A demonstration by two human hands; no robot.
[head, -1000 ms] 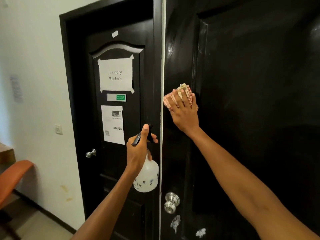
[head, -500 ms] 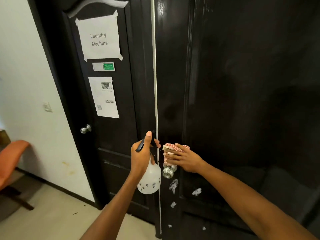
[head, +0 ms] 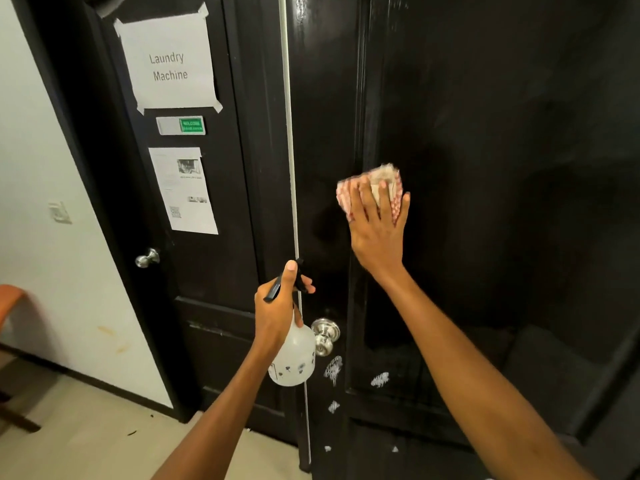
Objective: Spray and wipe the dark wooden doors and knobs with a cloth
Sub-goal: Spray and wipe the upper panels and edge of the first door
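A dark door is wiped with a cloth while a spray bottle is held beside it.

At the far left an orange chair (head: 10, 299) is seen by the white wall (head: 52, 150). The left dark wooden door (head: 214, 271) carries a "Laundry Machine" paper sign (head: 169, 60), a printed notice (head: 183, 190) and a silver knob (head: 147, 258). The translucent spray bottle (head: 292, 356) is gripped at its black trigger head by the left hand (head: 277, 306), fingers curled around it, just left of the second silver knob (head: 325, 336). On the right dark wooden door (head: 502, 168), white foam patches (head: 333, 370) are seen below this knob. Higher up, the red-checked cloth (head: 374, 183) is pressed flat against the door by the right hand (head: 377, 230), its fingers straight and spread.
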